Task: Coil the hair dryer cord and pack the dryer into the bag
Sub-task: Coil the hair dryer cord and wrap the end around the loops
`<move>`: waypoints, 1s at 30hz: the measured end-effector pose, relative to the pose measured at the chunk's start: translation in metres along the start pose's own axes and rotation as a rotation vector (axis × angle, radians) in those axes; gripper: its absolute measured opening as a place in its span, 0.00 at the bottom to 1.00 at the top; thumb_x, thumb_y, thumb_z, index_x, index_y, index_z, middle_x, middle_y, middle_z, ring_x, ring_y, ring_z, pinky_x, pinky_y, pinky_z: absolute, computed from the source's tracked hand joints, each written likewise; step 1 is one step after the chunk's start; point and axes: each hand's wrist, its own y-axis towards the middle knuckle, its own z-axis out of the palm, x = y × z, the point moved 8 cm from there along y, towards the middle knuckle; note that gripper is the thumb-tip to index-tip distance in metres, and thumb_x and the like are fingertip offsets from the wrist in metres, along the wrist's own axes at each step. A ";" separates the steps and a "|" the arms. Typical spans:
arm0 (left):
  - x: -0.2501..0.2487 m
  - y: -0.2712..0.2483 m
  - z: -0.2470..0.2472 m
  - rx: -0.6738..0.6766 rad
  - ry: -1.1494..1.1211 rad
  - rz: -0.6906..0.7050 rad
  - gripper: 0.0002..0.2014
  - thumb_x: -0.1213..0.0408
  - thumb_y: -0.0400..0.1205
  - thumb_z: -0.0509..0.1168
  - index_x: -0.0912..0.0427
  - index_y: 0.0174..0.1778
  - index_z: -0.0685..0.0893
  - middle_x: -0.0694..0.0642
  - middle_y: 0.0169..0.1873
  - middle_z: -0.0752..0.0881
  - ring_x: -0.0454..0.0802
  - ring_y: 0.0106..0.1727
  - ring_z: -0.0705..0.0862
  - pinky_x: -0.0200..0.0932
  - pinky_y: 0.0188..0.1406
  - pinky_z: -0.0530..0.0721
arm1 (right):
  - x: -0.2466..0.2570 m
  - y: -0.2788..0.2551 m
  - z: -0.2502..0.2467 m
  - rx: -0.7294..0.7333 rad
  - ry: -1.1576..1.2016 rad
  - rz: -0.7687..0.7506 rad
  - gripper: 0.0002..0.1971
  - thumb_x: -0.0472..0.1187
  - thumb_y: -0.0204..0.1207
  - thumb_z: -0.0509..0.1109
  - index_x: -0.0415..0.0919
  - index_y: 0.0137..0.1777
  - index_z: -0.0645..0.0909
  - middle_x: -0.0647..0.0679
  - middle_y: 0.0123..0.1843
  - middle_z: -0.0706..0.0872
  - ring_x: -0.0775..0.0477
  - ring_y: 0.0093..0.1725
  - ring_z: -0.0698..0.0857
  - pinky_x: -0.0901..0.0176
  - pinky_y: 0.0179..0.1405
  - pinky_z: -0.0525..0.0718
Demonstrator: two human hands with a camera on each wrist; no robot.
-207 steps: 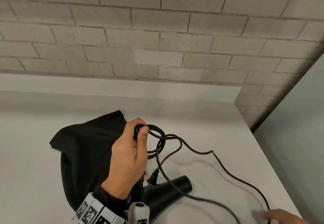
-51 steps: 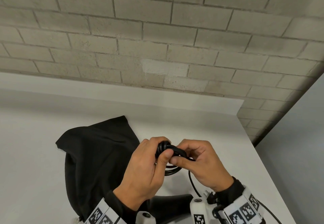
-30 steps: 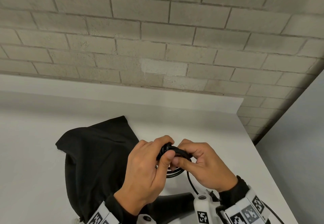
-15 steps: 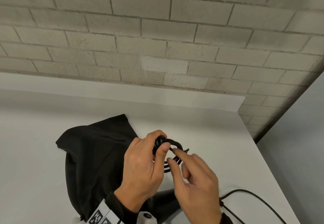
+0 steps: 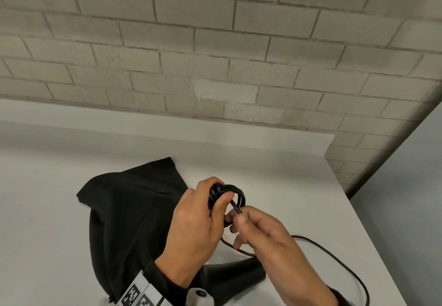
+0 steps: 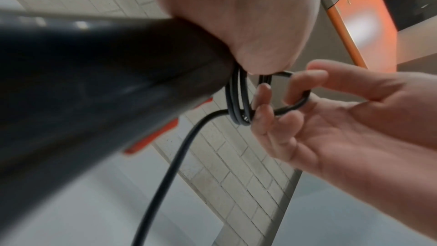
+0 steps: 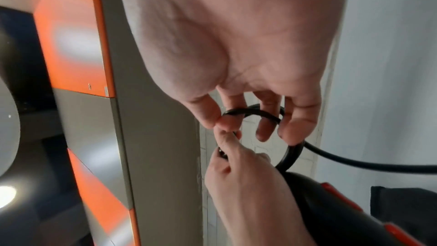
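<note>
My left hand (image 5: 216, 195) grips a small coil of black cord (image 5: 240, 194) above the table, thumb pressed over the bundled loops. Just right of it, my right hand (image 5: 235, 216) pinches one strand of the cord (image 7: 255, 114) between thumb and forefinger at the coil's lower edge. Below both hands the black hair dryer (image 5: 239, 275) lies on the white table (image 5: 275, 174), partly hidden by my left wrist. In the left wrist view the dryer (image 6: 94, 81) fills the left side, and the coil (image 6: 238, 100) hangs at its end. The black fabric bag (image 5: 129, 210) lies crumpled to the left.
A slack length of cord (image 5: 339, 264) curves over the table toward its right edge (image 5: 373, 241). A pale brick wall (image 5: 215, 54) stands behind the table. Orange and grey panels (image 7: 78, 48) show in the right wrist view.
My right hand, open beside the coil half a second ago, now pinches a strand at it. The left hand keeps its grip on the coil. Slack cord still trails right.
</note>
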 end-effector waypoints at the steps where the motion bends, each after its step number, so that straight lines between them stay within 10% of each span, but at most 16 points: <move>1: 0.002 0.001 -0.001 -0.008 -0.004 -0.007 0.19 0.37 0.86 0.50 0.47 0.57 0.75 0.43 0.38 0.83 0.48 0.35 0.83 0.51 0.31 0.85 | 0.000 -0.003 -0.001 0.007 -0.029 -0.018 0.12 0.57 0.75 0.63 0.52 0.46 0.83 0.60 0.42 0.83 0.59 0.45 0.83 0.63 0.55 0.81; 6: 0.009 0.003 -0.005 -0.028 -0.012 -0.030 0.19 0.37 0.85 0.51 0.46 0.57 0.75 0.38 0.37 0.81 0.49 0.34 0.84 0.53 0.29 0.85 | 0.002 -0.018 -0.004 -0.135 -0.276 -0.150 0.11 0.45 0.80 0.69 0.65 0.56 0.82 0.65 0.59 0.84 0.57 0.62 0.80 0.63 0.58 0.79; 14: 0.004 -0.001 0.002 -0.007 -0.038 -0.001 0.18 0.38 0.85 0.52 0.47 0.56 0.76 0.37 0.38 0.81 0.49 0.34 0.83 0.52 0.30 0.85 | 0.007 -0.030 -0.019 0.041 0.094 -0.064 0.13 0.56 0.66 0.73 0.45 0.33 0.87 0.51 0.24 0.82 0.55 0.28 0.77 0.69 0.37 0.74; 19: 0.010 0.000 0.002 -0.010 -0.074 -0.048 0.17 0.36 0.84 0.53 0.43 0.56 0.76 0.40 0.37 0.83 0.49 0.33 0.84 0.53 0.29 0.86 | -0.018 -0.034 -0.031 -0.113 -0.072 -0.258 0.13 0.59 0.64 0.80 0.52 0.38 0.86 0.49 0.62 0.87 0.50 0.60 0.83 0.62 0.57 0.76; 22: 0.008 0.001 0.002 0.001 -0.073 -0.037 0.17 0.37 0.84 0.54 0.44 0.56 0.76 0.42 0.38 0.81 0.50 0.34 0.84 0.53 0.29 0.85 | -0.025 -0.036 -0.027 -0.123 0.005 -0.329 0.09 0.53 0.67 0.80 0.52 0.41 0.85 0.46 0.58 0.90 0.45 0.72 0.79 0.61 0.72 0.72; 27: 0.012 0.003 -0.001 0.000 -0.062 -0.045 0.16 0.36 0.83 0.54 0.43 0.54 0.76 0.44 0.38 0.81 0.52 0.32 0.83 0.56 0.29 0.85 | -0.033 -0.040 -0.039 -0.130 0.229 -0.203 0.21 0.57 0.56 0.85 0.41 0.38 0.88 0.35 0.40 0.92 0.42 0.47 0.91 0.62 0.50 0.86; 30: 0.006 0.003 0.001 0.027 -0.048 -0.017 0.17 0.36 0.84 0.53 0.44 0.54 0.76 0.42 0.34 0.80 0.51 0.33 0.83 0.54 0.30 0.85 | -0.037 -0.041 -0.058 -0.180 0.300 -0.124 0.29 0.59 0.52 0.87 0.33 0.34 0.84 0.38 0.19 0.78 0.40 0.21 0.79 0.55 0.28 0.81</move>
